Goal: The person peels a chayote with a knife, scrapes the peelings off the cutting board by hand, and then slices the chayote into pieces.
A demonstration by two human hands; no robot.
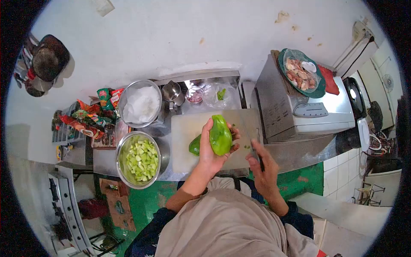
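Note:
My left hand (209,150) is wrapped round a bright green bell pepper (220,136), raised above the white cutting board (183,128). Beside that hand, a darker green piece (195,145), perhaps another pepper, lies on the board and is partly hidden by my wrist. To the right, my right hand (264,167) grips a knife (247,128). Its blade is faint and points away from me over the board's right side, apart from the pepper. Tiny green bits (247,147) lie on the board near the blade.
Left of the board stand a steel bowl of diced pale green vegetable (120,165) and a bowl with a white bag (141,103). Behind are a metal jug (171,93) and a small bowl (195,94). A silver appliance (325,122) at right carries a basket of food (280,64).

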